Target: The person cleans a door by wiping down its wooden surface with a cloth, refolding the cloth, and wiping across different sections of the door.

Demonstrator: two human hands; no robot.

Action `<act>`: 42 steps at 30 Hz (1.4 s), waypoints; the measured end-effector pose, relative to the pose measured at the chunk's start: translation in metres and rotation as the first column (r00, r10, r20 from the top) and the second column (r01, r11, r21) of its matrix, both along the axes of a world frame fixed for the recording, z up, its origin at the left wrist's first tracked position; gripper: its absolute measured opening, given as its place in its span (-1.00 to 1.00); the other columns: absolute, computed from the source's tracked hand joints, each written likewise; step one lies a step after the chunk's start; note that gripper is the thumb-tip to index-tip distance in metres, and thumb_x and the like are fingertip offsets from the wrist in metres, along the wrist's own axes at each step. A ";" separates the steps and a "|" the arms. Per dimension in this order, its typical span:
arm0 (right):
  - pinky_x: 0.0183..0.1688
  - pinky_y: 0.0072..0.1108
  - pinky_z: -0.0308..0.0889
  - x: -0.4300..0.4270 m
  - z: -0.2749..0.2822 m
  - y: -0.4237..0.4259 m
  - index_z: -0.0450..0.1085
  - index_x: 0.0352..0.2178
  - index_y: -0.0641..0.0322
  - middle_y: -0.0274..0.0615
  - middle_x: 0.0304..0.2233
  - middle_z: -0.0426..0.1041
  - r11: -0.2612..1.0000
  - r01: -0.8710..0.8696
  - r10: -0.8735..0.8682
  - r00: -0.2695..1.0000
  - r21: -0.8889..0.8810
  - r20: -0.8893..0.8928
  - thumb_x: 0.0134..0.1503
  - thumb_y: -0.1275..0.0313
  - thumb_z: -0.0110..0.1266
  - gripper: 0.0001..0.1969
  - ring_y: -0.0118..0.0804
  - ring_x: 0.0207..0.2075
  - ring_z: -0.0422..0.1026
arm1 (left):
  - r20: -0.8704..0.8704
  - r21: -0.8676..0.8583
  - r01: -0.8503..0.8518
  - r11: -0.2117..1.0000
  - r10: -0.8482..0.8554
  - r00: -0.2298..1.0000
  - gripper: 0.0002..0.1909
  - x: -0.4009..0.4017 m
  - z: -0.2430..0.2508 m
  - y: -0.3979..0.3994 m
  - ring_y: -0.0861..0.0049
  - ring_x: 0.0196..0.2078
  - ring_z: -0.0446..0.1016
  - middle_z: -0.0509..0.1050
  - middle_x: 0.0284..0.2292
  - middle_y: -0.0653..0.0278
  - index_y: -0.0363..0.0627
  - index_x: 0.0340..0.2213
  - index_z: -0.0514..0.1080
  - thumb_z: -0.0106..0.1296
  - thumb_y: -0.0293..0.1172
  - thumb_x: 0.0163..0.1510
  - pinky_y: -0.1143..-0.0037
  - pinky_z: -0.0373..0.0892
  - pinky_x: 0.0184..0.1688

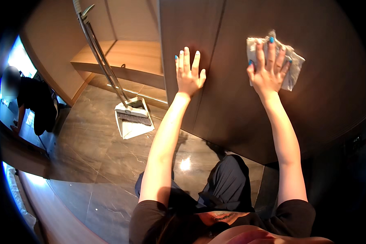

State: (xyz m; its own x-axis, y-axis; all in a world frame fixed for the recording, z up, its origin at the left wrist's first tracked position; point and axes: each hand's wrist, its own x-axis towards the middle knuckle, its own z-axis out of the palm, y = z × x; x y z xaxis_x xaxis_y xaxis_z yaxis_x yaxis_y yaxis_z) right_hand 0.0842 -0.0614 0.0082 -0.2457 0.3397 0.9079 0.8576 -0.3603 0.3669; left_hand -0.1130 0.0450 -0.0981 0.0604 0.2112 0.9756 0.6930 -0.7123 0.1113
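My right hand (269, 71) lies with fingers spread over a crumpled light-coloured cloth (295, 65), pressing it against a dark brown panel (231, 100). To its left, my left hand (189, 71) rests flat on the same dark surface with nothing in it, close to a vertical seam. Both arms are stretched out. The part of the cloth under my right palm is hidden.
A long-handled broom (131, 111) stands in a white dustpan (137, 129) on the tiled floor (88, 146), left of my arms. Behind them is a wooden bench (125, 56). Another person (38, 103) crouches at the far left, beyond a doorway.
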 end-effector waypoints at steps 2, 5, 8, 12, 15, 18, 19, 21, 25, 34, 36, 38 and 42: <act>0.10 -0.06 -0.12 -0.028 0.003 0.020 0.06 0.09 -0.23 -0.32 0.19 -0.09 0.998 -0.054 0.056 0.997 -0.030 0.052 -0.08 0.10 -0.10 -0.38 -0.05 0.18 -0.09 | 0.016 -0.032 -0.018 0.999 0.018 1.000 -0.39 -0.018 -0.002 0.012 0.05 0.14 -0.03 -0.02 0.11 -0.09 -0.09 0.04 0.13 -0.05 -0.29 -0.10 0.14 -0.01 0.12; 0.08 -0.05 -0.07 -0.072 0.004 0.051 0.07 0.08 -0.22 -0.32 0.18 -0.09 0.987 -0.092 0.107 0.988 -0.130 0.112 -0.11 0.09 -0.06 -0.36 -0.07 0.19 -0.14 | 0.102 -0.077 -0.034 0.996 0.042 0.994 -0.38 -0.043 -0.012 0.027 -0.02 0.09 0.06 0.01 0.08 -0.14 -0.12 0.04 0.10 -0.04 -0.37 -0.10 0.17 0.04 0.10; 0.06 -0.07 -0.04 -0.112 -0.002 0.084 0.11 0.05 -0.15 -0.31 0.17 -0.07 0.971 -0.157 0.189 0.965 -0.178 0.182 -0.11 0.10 -0.05 -0.38 -0.08 0.18 -0.12 | 0.122 -0.211 0.004 0.977 0.022 0.992 -0.35 -0.055 -0.024 0.033 -0.03 0.07 0.09 0.01 0.08 -0.10 -0.09 0.04 0.09 -0.01 -0.42 -0.13 0.17 0.07 0.08; 0.10 -0.12 -0.08 -0.150 -0.018 0.116 0.08 0.07 -0.07 -0.27 0.16 -0.04 0.938 -0.253 0.300 0.935 -0.238 0.188 -0.09 0.13 -0.07 -0.38 -0.13 0.18 -0.10 | 0.133 -0.249 0.036 0.968 -0.003 0.991 -0.36 -0.060 -0.036 0.038 0.03 0.08 0.09 0.01 0.10 -0.01 -0.14 0.03 0.09 -0.01 -0.46 -0.14 0.21 0.06 0.09; 0.12 -0.14 -0.12 -0.167 -0.040 0.136 0.08 0.07 0.01 -0.26 0.15 -0.03 0.897 -0.319 0.385 0.904 -0.305 0.185 -0.06 0.18 -0.08 -0.39 -0.12 0.18 -0.10 | 0.178 -0.262 0.040 0.964 0.007 0.984 -0.42 -0.060 -0.048 0.040 0.07 0.08 0.10 0.03 0.09 -0.02 -0.24 0.01 0.07 -0.06 -0.48 -0.10 0.25 0.06 0.09; 0.15 -0.20 -0.18 -0.177 -0.058 0.140 0.13 0.04 0.02 -0.26 0.15 -0.03 0.876 -0.350 0.425 0.886 -0.331 0.188 -0.08 0.20 -0.07 -0.42 -0.16 0.18 -0.07 | 0.347 -0.287 0.101 0.953 0.006 0.938 -0.48 -0.066 -0.062 0.041 0.04 0.06 0.11 0.10 0.05 -0.07 -0.24 -0.02 0.09 -0.09 -0.43 -0.04 0.25 0.07 0.07; 0.15 -0.20 -0.18 -0.176 -0.063 0.140 0.13 0.04 0.02 -0.26 0.15 -0.03 0.875 -0.351 0.426 0.886 -0.334 0.184 -0.08 0.20 -0.07 -0.42 -0.16 0.18 -0.07 | 0.346 -0.292 0.100 0.951 0.008 0.938 -0.48 -0.068 -0.066 0.041 0.04 0.06 0.11 0.10 0.05 -0.07 -0.24 -0.02 0.09 -0.09 -0.43 -0.04 0.25 0.07 0.07; 0.16 -0.22 -0.20 -0.171 -0.075 0.137 0.11 0.04 0.02 -0.26 0.15 -0.02 0.852 -0.341 0.450 0.864 -0.398 0.224 -0.10 0.21 -0.06 -0.40 -0.19 0.18 -0.07 | 0.341 -0.298 0.108 0.949 0.000 0.940 -0.50 -0.071 -0.070 0.042 0.03 0.06 0.11 0.10 0.04 -0.07 -0.23 -0.01 0.09 -0.13 -0.39 -0.01 0.25 0.07 0.07; 0.19 -0.29 -0.23 -0.161 -0.092 0.126 0.08 0.07 0.02 -0.27 0.15 -0.02 0.801 -0.404 0.524 0.829 -0.441 0.192 -0.11 0.22 -0.06 -0.37 -0.23 0.19 -0.06 | 0.314 -0.341 0.096 0.935 0.017 0.949 -0.43 -0.071 -0.076 0.044 0.04 0.08 0.09 0.08 0.05 -0.07 -0.19 -0.01 0.06 -0.06 -0.36 -0.06 0.22 0.04 0.08; 0.18 -0.22 -0.20 -0.058 -0.024 0.051 0.08 0.07 -0.30 -0.46 0.17 -0.05 0.921 -0.232 0.299 0.936 -0.313 0.185 -0.15 0.11 0.03 -0.33 -0.27 0.20 -0.11 | 0.117 -0.051 0.035 0.998 -0.029 0.993 -0.27 -0.028 -0.044 0.025 0.03 0.20 -0.19 -0.18 0.14 -0.14 -0.21 0.09 -0.09 -0.09 -0.20 -0.04 0.02 -0.21 0.13; 0.18 -0.22 -0.22 -0.024 -0.002 0.017 0.09 0.06 -0.37 -0.47 0.16 -0.02 0.974 -0.138 0.168 0.972 -0.179 0.164 -0.17 0.08 0.01 -0.34 -0.27 0.20 -0.09 | 0.040 0.003 0.043 0.999 -0.044 0.998 -0.31 -0.017 -0.039 0.019 0.05 0.19 -0.16 -0.14 0.13 -0.13 -0.19 0.09 -0.05 -0.11 -0.17 -0.02 0.01 -0.21 0.13; 0.19 -0.25 -0.26 0.020 -0.001 -0.015 0.10 0.05 -0.40 -0.46 0.17 -0.03 0.994 -0.058 0.070 0.990 -0.095 0.122 -0.16 0.05 -0.03 -0.36 -0.23 0.19 -0.08 | -0.030 0.059 0.073 0.996 -0.071 0.997 -0.34 -0.005 -0.038 0.014 0.07 0.18 -0.11 -0.11 0.13 -0.10 -0.12 0.09 -0.03 -0.14 -0.14 0.00 -0.02 -0.22 0.12; 0.16 -0.18 -0.27 0.100 -0.035 -0.072 0.12 0.07 -0.18 -0.22 0.16 0.00 0.996 -0.019 0.013 0.998 0.091 0.066 -0.01 0.02 -0.28 -0.43 -0.04 0.18 -0.06 | -0.143 0.033 0.078 0.996 -0.073 0.987 -0.24 0.008 -0.055 0.015 0.15 0.21 -0.18 -0.13 0.15 0.00 0.01 0.10 -0.04 -0.01 -0.12 -0.12 -0.03 -0.21 0.13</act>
State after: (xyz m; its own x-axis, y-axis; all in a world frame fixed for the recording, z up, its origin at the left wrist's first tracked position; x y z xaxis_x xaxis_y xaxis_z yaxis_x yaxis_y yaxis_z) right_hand 0.1842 -0.1338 -0.0268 -0.3104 0.2510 0.9169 0.8388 -0.3814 0.3884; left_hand -0.1054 0.0595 -0.1536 0.2125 0.1633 0.9634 0.6439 -0.7650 -0.0123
